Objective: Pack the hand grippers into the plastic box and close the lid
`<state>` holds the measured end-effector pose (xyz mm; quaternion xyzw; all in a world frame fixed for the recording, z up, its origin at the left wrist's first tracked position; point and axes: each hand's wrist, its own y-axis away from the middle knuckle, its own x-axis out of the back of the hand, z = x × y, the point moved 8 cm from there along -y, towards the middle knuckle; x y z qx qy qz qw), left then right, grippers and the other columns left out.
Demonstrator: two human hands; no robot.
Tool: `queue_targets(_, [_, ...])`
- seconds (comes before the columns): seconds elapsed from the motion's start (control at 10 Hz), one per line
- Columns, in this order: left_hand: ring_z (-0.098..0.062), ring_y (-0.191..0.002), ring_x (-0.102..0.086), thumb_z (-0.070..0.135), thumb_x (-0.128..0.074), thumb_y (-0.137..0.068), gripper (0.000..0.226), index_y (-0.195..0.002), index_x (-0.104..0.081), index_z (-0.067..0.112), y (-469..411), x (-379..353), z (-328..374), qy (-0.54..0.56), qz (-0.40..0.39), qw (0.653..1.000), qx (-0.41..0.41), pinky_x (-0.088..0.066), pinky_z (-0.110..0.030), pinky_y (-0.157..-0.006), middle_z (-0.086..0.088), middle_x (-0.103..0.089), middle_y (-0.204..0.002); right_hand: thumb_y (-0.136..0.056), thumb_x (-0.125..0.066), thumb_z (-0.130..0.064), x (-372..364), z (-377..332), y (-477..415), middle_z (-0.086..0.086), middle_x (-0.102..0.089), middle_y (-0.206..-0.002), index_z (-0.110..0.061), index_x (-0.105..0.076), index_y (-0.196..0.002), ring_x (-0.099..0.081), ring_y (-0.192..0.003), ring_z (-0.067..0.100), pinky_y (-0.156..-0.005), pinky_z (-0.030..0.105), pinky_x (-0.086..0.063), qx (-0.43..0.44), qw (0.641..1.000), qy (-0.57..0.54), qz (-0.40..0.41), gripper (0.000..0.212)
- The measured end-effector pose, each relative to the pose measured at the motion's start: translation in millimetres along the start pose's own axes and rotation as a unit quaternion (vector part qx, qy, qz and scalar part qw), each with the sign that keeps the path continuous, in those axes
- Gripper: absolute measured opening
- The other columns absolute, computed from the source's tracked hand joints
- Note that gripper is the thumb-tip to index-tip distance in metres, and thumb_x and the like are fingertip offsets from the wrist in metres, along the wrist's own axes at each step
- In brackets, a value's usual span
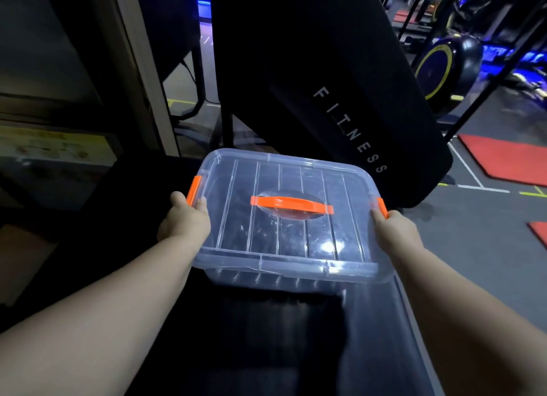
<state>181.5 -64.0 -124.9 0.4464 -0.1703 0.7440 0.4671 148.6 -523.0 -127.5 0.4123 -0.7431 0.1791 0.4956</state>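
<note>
Both hands' grip (pixel 185 218) (pixel 395 228) on lidded plastic box (pixel 284 212) side clasps.

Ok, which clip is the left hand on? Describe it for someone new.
Find the clear box on the black surface. The clip is the orange tab on the lid's left edge, at the left hand. Unlike the long orange handle, it stands upright.

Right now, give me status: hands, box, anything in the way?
Left hand at left orange latch, right hand at right latch. Plastic box lid on, dark contents with springs visible inside. Nothing blocking.
</note>
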Motion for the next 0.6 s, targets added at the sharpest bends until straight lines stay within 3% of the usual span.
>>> queue_targets(0.2, [-0.042,-0.093,-0.059,0.048,-0.034,-0.095,0.033,-0.096,-0.027,0.017,1.0,2.2,0.0,-0.014,0.015,1.0,-0.012,-0.044,-0.042,-0.071,-0.018,-0.061,-0.106,-0.091,-0.022,-0.063,2.3,-1.6,6.6,0.011,-0.05,-0.087,-0.012,-0.051,-0.095,-0.046,-0.082,0.03,-0.072,0.038,-0.034,-0.007,0.999,0.044,0.006,0.059])
queue_targets(0.3, [-0.042,-0.096,-0.059,0.047,-0.034,-0.095,0.033,-0.098,-0.029,0.014,3.0,2.7,2.1,-0.031,0.013,0.999,-0.018,-0.041,-0.043,-0.07,-0.019,-0.06,-0.109,-0.092,-0.025,-0.059,3.0,-3.5,16.6,0.015,-0.055,-0.103,-0.009,-0.051,-0.11,-0.052,-0.096,0.035,-0.077,0.041,-0.035,-0.029,0.997,0.069,0.015,0.059])
queue_targets(0.4, [-0.04,-0.116,-0.048,0.049,-0.036,-0.094,0.05,-0.121,-0.037,0.007,13.7,5.2,4.7,-0.066,0.007,0.998,-0.014,-0.041,-0.047,-0.084,-0.02,-0.05,-0.129,-0.091,-0.028,-0.059,5.1,-9.3,38.0,0.016,-0.047,-0.123,-0.012,-0.045,-0.123,-0.044,-0.114,0.035,-0.088,0.046,-0.035,-0.042,0.99,0.123,0.054,0.059])
queue_targets(0.5, [-0.032,-0.133,-0.027,0.054,-0.038,-0.091,0.066,-0.137,-0.03,0.007,31.1,13.1,15.8,-0.098,0.049,0.992,-0.063,-0.028,-0.046,-0.104,-0.013,-0.03,-0.146,-0.089,-0.025,-0.061,7.8,-32.6,59.1,0.01,-0.043,-0.123,-0.022,-0.039,-0.133,-0.036,-0.115,0.029,-0.09,0.047,-0.029,0.006,0.986,0.145,0.086,0.06])
queue_targets(0.6, [-0.03,-0.136,-0.02,0.053,-0.037,-0.092,0.069,-0.142,-0.025,0.008,51.3,14.7,41.6,-0.038,0.032,0.993,-0.109,-0.018,-0.042,-0.111,-0.011,-0.022,-0.151,-0.088,-0.025,-0.063,13.6,-67.0,70.5,0.008,-0.041,-0.127,-0.029,-0.037,-0.136,-0.033,-0.118,0.027,-0.092,0.048,-0.027,0.052,0.99,0.104,0.082,0.06])
